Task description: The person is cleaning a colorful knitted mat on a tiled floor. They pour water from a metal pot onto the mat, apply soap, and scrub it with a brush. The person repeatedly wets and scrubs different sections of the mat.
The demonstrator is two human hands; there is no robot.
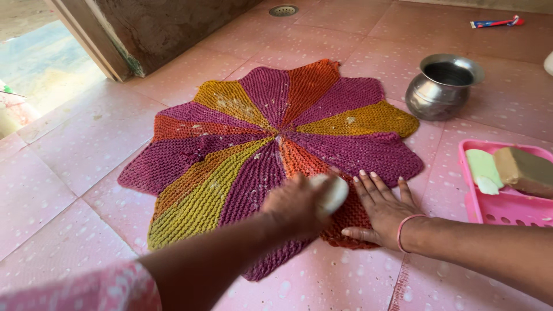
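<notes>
My left hand (pixel 296 203) is closed around a pale soap bar (pixel 333 194), pressed to the near edge of the mat (pixel 271 150), which lies flat on the wet pink floor (pixel 75 173). My right hand (pixel 380 207) lies open, palm down, pinning the mat just beside it. Risk: the wet soap may slip my grip, or the mat may bunch should the pinning hand slide; pot (pixel 442 86) and tray (pixel 495 207) stand well apart.
</notes>
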